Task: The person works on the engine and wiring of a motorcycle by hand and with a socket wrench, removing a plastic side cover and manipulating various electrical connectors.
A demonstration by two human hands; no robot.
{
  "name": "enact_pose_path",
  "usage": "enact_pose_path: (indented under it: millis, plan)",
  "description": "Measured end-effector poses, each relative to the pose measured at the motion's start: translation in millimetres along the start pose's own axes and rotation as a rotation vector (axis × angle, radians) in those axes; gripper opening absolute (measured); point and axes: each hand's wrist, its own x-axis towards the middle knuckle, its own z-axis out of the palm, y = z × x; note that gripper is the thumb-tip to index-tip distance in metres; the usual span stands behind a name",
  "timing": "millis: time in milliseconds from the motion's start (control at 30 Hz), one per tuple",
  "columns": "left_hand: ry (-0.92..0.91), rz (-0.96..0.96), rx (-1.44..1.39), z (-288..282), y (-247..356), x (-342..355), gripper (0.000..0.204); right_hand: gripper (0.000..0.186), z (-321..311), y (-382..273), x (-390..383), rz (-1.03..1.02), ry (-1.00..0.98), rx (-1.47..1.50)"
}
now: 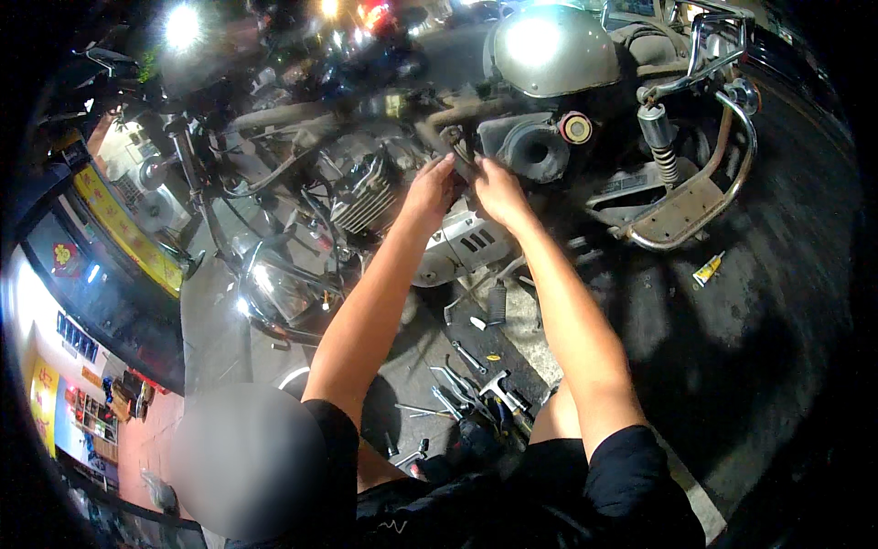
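a dark road (pixel 786 265) spread along the right under night lights, while paler paving (pixel 215 320) lay at left and reddish tiles (pixel 160 435) ran toward a lit shopfront (pixel 102 403). a white lamp (pixel 183 27) glared from the upper left.

one motorcycle (pixel 501 137) stood across the middle of the scene, directly before the person. two bare hands met at it: the left hand (pixel 428 195) and the right hand (pixel 502 190) were drawn in close to each other, fingers curled narrow at a dark part (pixel 463 163) between the finned engine (pixel 366 199) and a round inlet (pixel 538 156). whether either hand gripped the part, one cannot tell.

one silver dome (pixel 553 55) shone above the inlet. one shock absorber (pixel 660 146) with a coil spring stood at right, and three slots marked a pale cover (pixel 468 242) below the hands. one hammer (pixel 503 392) and one small wrench (pixel 469 357) lay on the ground among a cluster of other tools, too crowded to count. one yellow tube (pixel 709 269) lay apart at right, its print too small to read.

two yellow signs (pixel 137 229) at far left carried characters; a pale zigzag mark showed on the person's black clothing (pixel 439 517).
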Motion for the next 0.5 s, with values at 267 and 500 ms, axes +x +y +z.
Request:
enact_pose_path:
  millis: [267,500]
  plan:
    - [-0.007,0.045,-0.003,-5.6,-11.6,31.0,0.024,0.04,-8.7,-9.5,-5.4,-0.054,0.051,-0.175]
    - [0.121,0.086,0.113,2.8,-3.7,15.4,0.018,0.038,-3.9,7.0,-2.5,-0.201,0.147,-0.164]
